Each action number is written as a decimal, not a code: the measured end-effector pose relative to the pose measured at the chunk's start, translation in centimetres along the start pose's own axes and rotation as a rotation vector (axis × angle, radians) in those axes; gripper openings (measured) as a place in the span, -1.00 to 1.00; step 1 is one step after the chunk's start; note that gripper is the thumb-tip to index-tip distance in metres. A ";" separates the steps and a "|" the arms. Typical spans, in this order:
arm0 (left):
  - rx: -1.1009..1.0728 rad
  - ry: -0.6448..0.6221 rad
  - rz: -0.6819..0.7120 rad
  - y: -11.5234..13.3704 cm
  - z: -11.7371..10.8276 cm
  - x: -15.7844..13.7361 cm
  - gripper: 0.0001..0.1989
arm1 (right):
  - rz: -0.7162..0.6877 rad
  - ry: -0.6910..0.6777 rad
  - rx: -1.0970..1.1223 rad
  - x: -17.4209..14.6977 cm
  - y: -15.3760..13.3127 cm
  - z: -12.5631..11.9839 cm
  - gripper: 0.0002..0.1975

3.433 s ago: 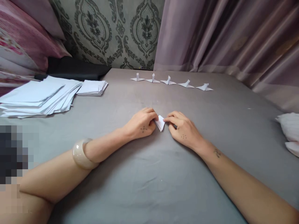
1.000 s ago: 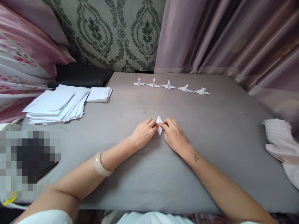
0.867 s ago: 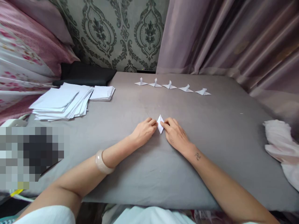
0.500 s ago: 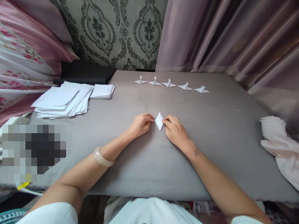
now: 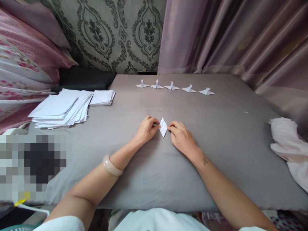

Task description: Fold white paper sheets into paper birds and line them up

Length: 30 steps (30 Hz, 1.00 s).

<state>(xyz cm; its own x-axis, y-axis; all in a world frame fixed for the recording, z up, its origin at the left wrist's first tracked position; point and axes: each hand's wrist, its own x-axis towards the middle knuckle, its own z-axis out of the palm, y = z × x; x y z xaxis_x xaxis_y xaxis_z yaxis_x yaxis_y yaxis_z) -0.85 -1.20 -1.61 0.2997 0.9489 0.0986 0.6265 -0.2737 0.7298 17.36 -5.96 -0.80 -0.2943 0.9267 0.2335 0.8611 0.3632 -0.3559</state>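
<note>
A small white folded paper [image 5: 163,127], diamond-shaped with a crease across its middle, lies on the grey cloth between my hands. My left hand [image 5: 148,129] has its thumb and forefinger closed on the paper's left corner. At the opposite corner, the fingertips of my right hand [image 5: 182,137] pinch the paper. Farther back, several folded paper birds [image 5: 171,86] stand in a row with their wings spread.
A stack of white paper sheets [image 5: 60,109] lies at the left, beside a smaller paper stack [image 5: 103,97]. Behind them is a black folded item [image 5: 84,78]. A pale crumpled cloth [image 5: 286,138] rests at the right edge.
My left fingers have come in from just beside the paper to grip its left corner. The right hand keeps its hold on the right corner. The view has shifted slightly.
</note>
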 end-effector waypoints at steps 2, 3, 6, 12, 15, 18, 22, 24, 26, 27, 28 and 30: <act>-0.032 -0.016 -0.015 0.1 -0.3 -0.1 -0.90 | 0.026 0.056 0.122 0.1 0.6 0.2 -0.63; -0.043 -0.022 -0.017 0.2 -0.4 -0.1 -0.89 | 0.051 0.091 0.187 0.1 0.9 0.4 -0.63; -0.054 -0.033 -0.013 0.3 -0.5 0.0 -0.90 | 0.162 0.170 0.342 0.4 1.6 0.8 -0.67; -0.051 -0.033 0.035 0.2 -0.2 -0.2 -0.93 | 0.223 0.170 0.462 1.2 1.5 1.2 -0.69; -0.037 -0.034 0.082 0.1 -0.1 -0.3 -0.92 | 0.128 0.134 0.439 1.6 1.0 1.3 -0.73; -0.017 -0.028 0.113 0.0 -0.1 -0.3 -0.91 | 0.073 0.062 0.364 1.7 0.5 1.3 -0.80; -0.013 -0.037 0.090 -0.1 -0.2 -0.2 -0.88 | 0.108 0.055 0.329 1.7 0.3 1.4 -0.82; -0.018 -0.039 0.085 -0.1 -0.2 -0.2 -0.87 | 0.143 0.062 0.358 1.8 0.4 1.5 -0.81; -0.020 -0.035 0.086 -0.2 -0.1 -0.2 -0.87 | 0.176 0.066 0.388 2.0 0.5 1.6 -0.80; -0.019 -0.032 0.084 -0.2 -0.1 -0.2 -0.88 | 0.189 0.067 0.402 2.0 0.5 1.7 -0.79; -0.016 -0.030 0.082 -0.3 0.0 -0.2 -0.88 | 0.202 0.068 0.415 2.1 0.5 1.7 -0.78; -0.006 -0.030 0.072 -0.3 0.0 -0.2 -0.88 | 0.229 0.067 0.432 2.3 0.6 1.8 -0.76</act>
<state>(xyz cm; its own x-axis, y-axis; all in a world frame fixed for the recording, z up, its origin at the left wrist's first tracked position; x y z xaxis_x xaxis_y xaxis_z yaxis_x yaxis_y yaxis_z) -1.10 -1.32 -1.85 0.3655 0.9216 0.1310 0.5982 -0.3403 0.7255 16.42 -3.44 -2.08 -0.0784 0.9843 0.1580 0.6453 0.1709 -0.7445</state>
